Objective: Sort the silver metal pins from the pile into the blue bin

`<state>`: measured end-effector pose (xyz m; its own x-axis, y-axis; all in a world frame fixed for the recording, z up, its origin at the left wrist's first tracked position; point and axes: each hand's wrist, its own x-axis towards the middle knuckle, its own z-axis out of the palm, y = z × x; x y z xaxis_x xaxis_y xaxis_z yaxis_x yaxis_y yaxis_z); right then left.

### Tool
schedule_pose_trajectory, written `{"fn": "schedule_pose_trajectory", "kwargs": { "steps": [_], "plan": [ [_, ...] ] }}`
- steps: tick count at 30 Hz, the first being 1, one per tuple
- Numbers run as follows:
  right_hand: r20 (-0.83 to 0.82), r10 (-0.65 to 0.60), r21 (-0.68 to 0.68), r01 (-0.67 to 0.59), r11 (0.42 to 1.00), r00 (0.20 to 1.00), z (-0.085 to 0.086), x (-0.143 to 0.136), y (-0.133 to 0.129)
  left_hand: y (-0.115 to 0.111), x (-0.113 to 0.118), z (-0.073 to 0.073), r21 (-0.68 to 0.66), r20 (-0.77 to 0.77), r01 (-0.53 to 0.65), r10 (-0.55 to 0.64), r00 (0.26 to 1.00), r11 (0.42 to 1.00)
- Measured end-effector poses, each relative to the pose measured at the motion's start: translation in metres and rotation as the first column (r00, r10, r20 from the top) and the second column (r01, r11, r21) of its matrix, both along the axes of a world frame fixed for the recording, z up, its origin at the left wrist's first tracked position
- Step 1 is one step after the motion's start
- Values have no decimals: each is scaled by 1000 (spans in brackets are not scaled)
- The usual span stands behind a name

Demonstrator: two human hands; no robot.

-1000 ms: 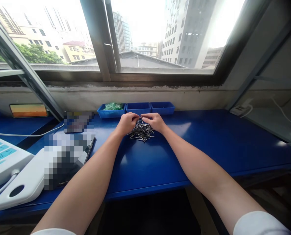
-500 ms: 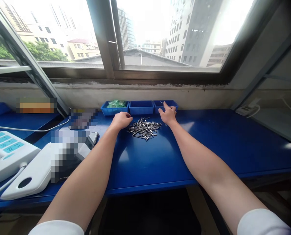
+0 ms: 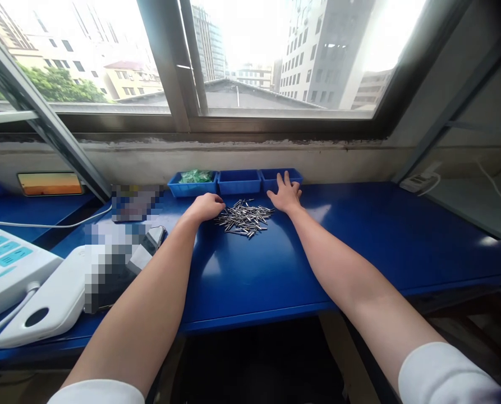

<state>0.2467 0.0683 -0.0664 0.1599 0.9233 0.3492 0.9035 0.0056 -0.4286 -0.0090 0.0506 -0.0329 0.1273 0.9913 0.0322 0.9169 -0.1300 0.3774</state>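
Note:
A loose heap of thin metal pins (image 3: 245,217) lies on the blue tabletop, pointing in many directions. My left hand (image 3: 207,206) rests at the heap's left edge, fingers curled in and thumb close to them; whatever is between the fingertips is hidden. On the other side, my right hand (image 3: 286,196) reaches over the front of the right blue bin (image 3: 269,175), its fingers spread apart and nothing visible in them. The bin's inside is partly covered by that hand. Beside it stands the middle blue bin (image 3: 239,183), and the left blue bin (image 3: 175,188) contains green plastic bags (image 3: 196,176).
On the left are a white power strip (image 3: 10,264), a white oblong device (image 3: 50,311) and blurred items. A phone (image 3: 50,184) leans further back. The window wall (image 3: 330,160) rises behind the bins. A metal post (image 3: 60,129) slants down at the left.
My right hand has opened: its fingers, which held a thin metal pin over the right bin, are now spread and the pin is gone from them. My left hand stays by the heap.

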Motion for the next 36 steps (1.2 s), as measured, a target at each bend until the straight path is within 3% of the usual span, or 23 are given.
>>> {"fn": "schedule_pose_trajectory", "kwargs": {
  "steps": [7,11,16,24,29,36],
  "plan": [
    [-17,153,152,-148,977,988,2,-24,-13,-9,-11,17,-187,7,8,-7,1000,982],
    [15,298,152,-296,943,955,2,-38,-20,-14,-15,24,-308,-2,37,-40,999,951],
    [42,413,124,-415,901,910,1,-47,-28,-14,-15,22,-336,3,105,-110,994,936],
    [31,457,97,-457,884,889,-3,-50,-28,-14,-9,18,-280,-87,164,-195,977,946],
    [15,482,131,-480,868,876,0,-48,-30,-14,-12,20,-248,-46,167,-184,982,954],
    [-85,643,210,-617,758,761,10,-52,-38,-13,-9,18,-1,92,171,-170,981,985]
  ]
}}
